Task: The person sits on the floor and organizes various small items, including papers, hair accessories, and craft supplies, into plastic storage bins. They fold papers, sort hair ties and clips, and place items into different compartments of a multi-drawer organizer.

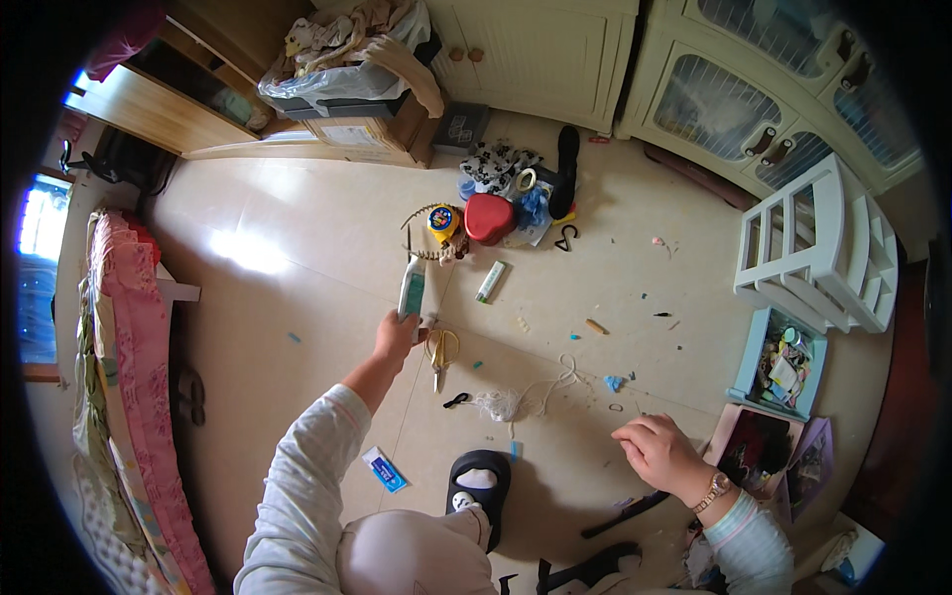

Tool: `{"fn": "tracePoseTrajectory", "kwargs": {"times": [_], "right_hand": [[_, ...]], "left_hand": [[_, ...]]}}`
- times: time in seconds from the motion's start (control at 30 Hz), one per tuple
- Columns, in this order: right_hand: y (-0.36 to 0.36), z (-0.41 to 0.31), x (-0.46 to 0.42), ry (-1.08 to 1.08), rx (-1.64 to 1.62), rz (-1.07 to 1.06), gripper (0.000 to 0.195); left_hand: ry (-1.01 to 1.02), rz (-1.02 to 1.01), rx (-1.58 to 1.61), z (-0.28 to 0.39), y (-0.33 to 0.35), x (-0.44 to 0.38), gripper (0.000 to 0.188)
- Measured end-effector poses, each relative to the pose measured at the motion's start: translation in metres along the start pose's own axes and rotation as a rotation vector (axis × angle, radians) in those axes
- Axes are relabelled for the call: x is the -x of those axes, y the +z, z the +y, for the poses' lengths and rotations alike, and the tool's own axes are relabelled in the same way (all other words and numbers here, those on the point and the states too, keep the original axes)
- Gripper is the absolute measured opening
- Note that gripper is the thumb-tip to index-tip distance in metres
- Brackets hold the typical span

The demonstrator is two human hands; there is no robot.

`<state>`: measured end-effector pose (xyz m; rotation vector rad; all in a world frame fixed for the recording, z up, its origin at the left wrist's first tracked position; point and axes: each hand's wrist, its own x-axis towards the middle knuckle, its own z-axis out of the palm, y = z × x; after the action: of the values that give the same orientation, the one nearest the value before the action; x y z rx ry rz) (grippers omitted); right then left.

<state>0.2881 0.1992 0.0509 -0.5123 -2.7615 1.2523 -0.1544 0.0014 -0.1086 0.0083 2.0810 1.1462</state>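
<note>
My left hand [396, 336] grips one end of a slim white and green box [411, 291], held out above the tiled floor. Just beside that hand, scissors with gold handles [440, 353] lie on the tiles. My right hand [658, 450] hangs over the floor at the right, fingers curled downward; its palm is hidden, so I cannot tell whether it holds anything. A tangle of white cord [500, 405] lies between my hands, near a small black loop [455, 401]. Beyond them lies a white and green packet [491, 281]. A blue and white packet [385, 470] rests left of my black slipper [480, 483].
A red heart-shaped box [489, 219], a yellow tape measure [443, 220] and a black hook [567, 238] form a pile ahead. At right stand a white drawer frame [799, 260], a filled blue drawer [747, 364] and a pink one [721, 439]. Small scraps dot the floor.
</note>
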Motion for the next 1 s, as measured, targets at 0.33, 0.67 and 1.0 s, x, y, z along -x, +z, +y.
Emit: {"fn": "tracePoseTrajectory", "kwargs": {"times": [0.33,0.67,1.0], "right_hand": [[0.045,-0.036,-0.049,-0.264,-0.003,0.243,0.034],[0.026,-0.058,0.017,-0.018,0.050,-0.219,0.026],[0.035,-0.043,0.055,0.595,-1.092,0.606,0.049]], "left_hand": [[-0.219,-0.179,0.411,0.007,0.010,0.180,0.030],[-0.311,-1.495,-0.280,0.083,0.092,0.254,0.065],[-0.034,-1.307,-0.097,0.056,0.189,0.314,0.060]]}}
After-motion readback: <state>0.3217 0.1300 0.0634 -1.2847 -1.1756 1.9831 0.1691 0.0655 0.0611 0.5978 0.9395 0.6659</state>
